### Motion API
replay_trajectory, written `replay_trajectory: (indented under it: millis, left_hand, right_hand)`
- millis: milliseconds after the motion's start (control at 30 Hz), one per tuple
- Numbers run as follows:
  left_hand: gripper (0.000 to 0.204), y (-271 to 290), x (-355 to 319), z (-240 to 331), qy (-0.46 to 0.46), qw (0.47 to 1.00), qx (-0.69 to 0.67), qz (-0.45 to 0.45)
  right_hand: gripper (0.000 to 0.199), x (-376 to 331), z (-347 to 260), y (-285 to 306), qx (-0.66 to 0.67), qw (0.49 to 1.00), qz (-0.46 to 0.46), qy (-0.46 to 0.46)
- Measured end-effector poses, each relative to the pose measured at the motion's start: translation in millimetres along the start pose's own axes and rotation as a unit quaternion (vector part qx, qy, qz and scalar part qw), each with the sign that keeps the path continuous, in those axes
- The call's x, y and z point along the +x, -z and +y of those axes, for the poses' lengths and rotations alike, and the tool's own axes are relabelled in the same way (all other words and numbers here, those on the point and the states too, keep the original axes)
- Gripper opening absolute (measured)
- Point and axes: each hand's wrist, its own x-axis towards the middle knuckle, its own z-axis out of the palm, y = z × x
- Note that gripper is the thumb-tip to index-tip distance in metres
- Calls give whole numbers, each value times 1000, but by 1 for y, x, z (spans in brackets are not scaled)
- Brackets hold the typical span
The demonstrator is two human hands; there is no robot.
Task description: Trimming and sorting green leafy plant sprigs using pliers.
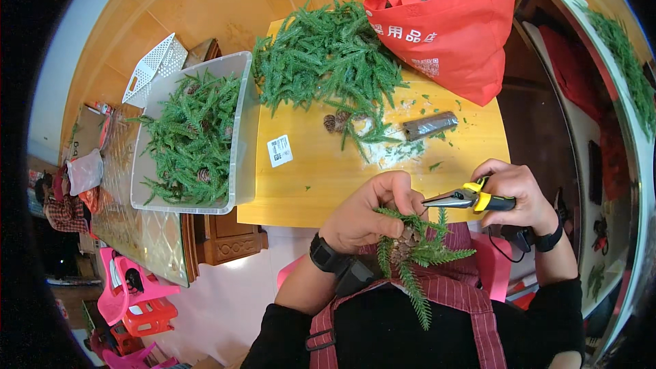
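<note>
Low in front of my apron, my left hand [369, 213] pinches an artificial pine sprig [437, 254] with a brown pine cone [403, 244] at its centre. Green needled tips fan out and hang below the fingers. My right hand [518, 193] is wrapped round yellow-and-black needle-nose pliers [486, 200]. Their jaws point left and reach close to my left fingertips, above the sprig. Whether the jaws grip a wire there is too small to tell.
On the yellow table [301, 195] lie a heap of green sprigs [321, 55], loose pine cones [336, 121], a dark wrapped bundle [429, 125] and a white label [279, 151]. A red bag [458, 41] of cones stands back right. Left is a clear bin [244, 130] of finished-looking sprigs.
</note>
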Motion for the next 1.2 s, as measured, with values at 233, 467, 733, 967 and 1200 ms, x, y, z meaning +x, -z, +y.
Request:
replay_trajectory:
  millis: [233,467,733,967,1200]
  left_hand:
    - [25,-3,-2,17,-31,977,197,75]
    - [18,-12,0,25,-115,805,573,101]
    - [20,-20,5,19,-220,531,814,84]
    - [22,-13,3,20,-216,722,644,133]
    - [22,-13,2,19,-211,741,624,128]
  right_hand:
    - [43,-7,-8,2,-87,995,55,5]
    - [37,-6,-29,6,-182,979,64,-61]
    - [39,-6,-45,1,-200,964,69,-159]
    - [44,-15,-38,2,-61,982,76,-163]
    - [41,-22,-30,2,-56,986,71,-144]
